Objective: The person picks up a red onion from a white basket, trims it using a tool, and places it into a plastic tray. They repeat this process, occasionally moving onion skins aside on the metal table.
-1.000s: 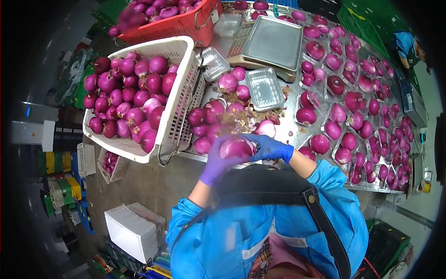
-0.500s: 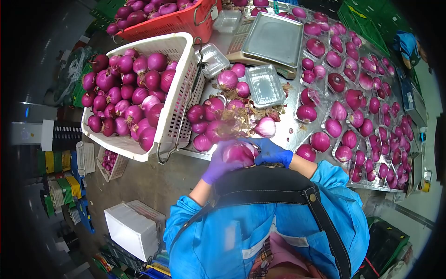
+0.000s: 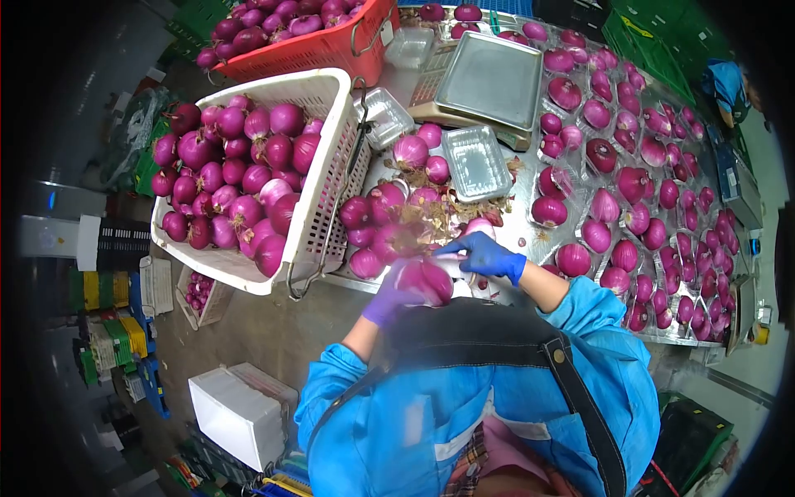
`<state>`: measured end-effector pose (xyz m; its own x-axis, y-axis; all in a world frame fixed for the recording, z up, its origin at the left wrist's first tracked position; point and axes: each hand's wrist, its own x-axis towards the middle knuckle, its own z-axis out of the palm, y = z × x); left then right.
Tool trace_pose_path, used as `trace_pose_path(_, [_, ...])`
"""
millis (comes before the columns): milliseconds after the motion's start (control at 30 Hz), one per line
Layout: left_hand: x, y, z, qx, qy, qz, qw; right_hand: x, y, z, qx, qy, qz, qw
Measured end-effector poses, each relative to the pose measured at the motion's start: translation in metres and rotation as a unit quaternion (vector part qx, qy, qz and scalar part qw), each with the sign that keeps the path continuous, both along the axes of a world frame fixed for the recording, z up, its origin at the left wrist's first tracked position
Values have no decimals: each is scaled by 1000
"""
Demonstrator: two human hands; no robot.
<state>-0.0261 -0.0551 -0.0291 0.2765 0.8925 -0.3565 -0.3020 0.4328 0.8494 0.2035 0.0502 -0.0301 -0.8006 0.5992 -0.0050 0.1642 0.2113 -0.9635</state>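
My left hand [image 3: 389, 297], in a purple-blue glove, holds a red onion [image 3: 432, 283] close to the apron, at the table's near edge. My right hand [image 3: 487, 258], gloved in blue, is just right of that onion with its fingers drawn together. A pale strip shows under the right fingertips; whether it is peel or a tool I cannot make out. Beyond both hands lie dry onion skins [image 3: 445, 217] and several loose onions [image 3: 385, 201]. A clear plastic tray [image 3: 478, 164] rests behind the skins.
A white basket [image 3: 338, 161] full of onions stands at the left, a red crate [image 3: 331, 62] of onions behind it. A scale [image 3: 490, 80] with a metal pan sits at the back. Trays with onions [image 3: 633, 184] cover the table's right side. Another person's blue sleeve [image 3: 722, 81] shows far right.
My right hand has drawn back a little from the onion, up and to the right. The onion has turned in my left hand, showing a smoother side. The view has shifted slightly.
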Motion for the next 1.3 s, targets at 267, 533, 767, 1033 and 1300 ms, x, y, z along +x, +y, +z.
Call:
trace_pose_path(267, [9,20,21,-30,-77,18,996,-25,50,28,-216,38,-35,975])
trace_pose_path(533, [1,31,20,141,-100,116,978,-24,80,-2,-232,41,-185,954])
trace_pose_path(767, [-21,56,29,92,-183,143,968,-39,29,59,-184,99,-63,976])
trace_pose_path(1033, [23,48,55,57,-238,198,949,-49,11,51,-33,149,-178,972])
trace_pose_path(1300, [13,47,40,10,-138,265,954,-40,-6,42,55,38,-135,989])
